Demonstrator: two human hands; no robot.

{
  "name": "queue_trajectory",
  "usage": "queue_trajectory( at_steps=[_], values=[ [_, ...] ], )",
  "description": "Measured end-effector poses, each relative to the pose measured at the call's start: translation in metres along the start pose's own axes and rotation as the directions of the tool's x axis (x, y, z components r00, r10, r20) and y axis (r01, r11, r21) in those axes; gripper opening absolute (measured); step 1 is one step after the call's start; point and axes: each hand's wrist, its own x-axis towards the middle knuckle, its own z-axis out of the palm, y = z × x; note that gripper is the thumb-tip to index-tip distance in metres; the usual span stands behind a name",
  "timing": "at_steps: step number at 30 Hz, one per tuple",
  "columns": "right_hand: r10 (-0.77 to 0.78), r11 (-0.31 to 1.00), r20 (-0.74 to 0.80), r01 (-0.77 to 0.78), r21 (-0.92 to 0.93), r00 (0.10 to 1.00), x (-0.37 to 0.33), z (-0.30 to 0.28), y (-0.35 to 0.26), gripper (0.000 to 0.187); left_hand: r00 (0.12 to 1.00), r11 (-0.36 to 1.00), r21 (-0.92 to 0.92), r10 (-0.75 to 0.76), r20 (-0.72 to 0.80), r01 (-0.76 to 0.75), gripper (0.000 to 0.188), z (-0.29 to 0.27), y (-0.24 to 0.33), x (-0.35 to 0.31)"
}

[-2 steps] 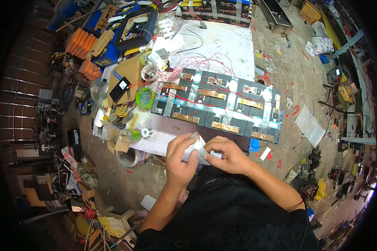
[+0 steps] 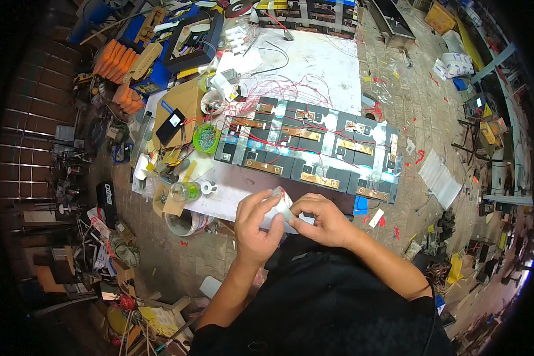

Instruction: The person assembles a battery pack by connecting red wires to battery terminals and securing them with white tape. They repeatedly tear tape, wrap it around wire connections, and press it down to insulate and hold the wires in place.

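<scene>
Close to my body, at the near edge of the table, my left hand (image 2: pixel 258 226) is wrapped round a roll of whitish, see-through tape (image 2: pixel 284 209). The thumb and forefinger of my right hand (image 2: pixel 323 220) pinch the roll's right side, at what looks like the edge of the tape. Just beyond my hands lies a battery pack (image 2: pixel 305 148) of dark cells. Copper bars (image 2: pixel 319 180) link its terminals, thin red wires run over it, and strips of clear tape cross its top.
Left of the pack stand a green bowl of small metal parts (image 2: pixel 206 138), a clear jar (image 2: pixel 184 191) and a white ring-shaped piece (image 2: pixel 208 187). A black box with a label (image 2: pixel 169 126) lies on cardboard. Another taped pack (image 2: pixel 314 19) is at the far end of the white tabletop (image 2: pixel 332 59).
</scene>
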Motion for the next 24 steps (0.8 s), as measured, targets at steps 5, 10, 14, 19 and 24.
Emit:
queue_trajectory(
  at_steps=[5, 10, 14, 19, 24],
  values=[
    [0.013, 0.997, -0.049, -0.016, -0.072, 0.999, -0.003, 0.003, -0.004, 0.011, 0.993, 0.985, 0.123, 0.119, -0.009, -0.117, 0.034, -0.001, -0.002, -0.001],
    [-0.006, 0.992, -0.078, -0.004, -0.127, 0.997, -0.005, 0.003, -0.005, 0.012, 0.993, 0.988, 0.112, 0.112, -0.040, -0.107, 0.031, 0.002, 0.002, -0.002],
    [-0.055, 0.986, -0.094, 0.039, -0.162, 0.994, -0.006, 0.004, -0.005, 0.013, 0.999, 1.000, 0.010, 0.011, -0.039, -0.010, 0.027, 0.001, 0.003, -0.003],
    [-0.120, 0.975, -0.103, 0.098, -0.198, 0.987, -0.007, 0.004, -0.005, 0.013, 0.990, 0.985, -0.098, -0.141, 0.023, 0.142, 0.023, -0.004, 0.009, -0.004],
    [-0.185, 0.961, -0.087, 0.162, -0.226, 0.979, -0.007, 0.004, -0.006, 0.014, 0.943, 0.924, -0.195, -0.313, 0.110, 0.329, 0.018, -0.011, 0.016, -0.001]
  ],
)
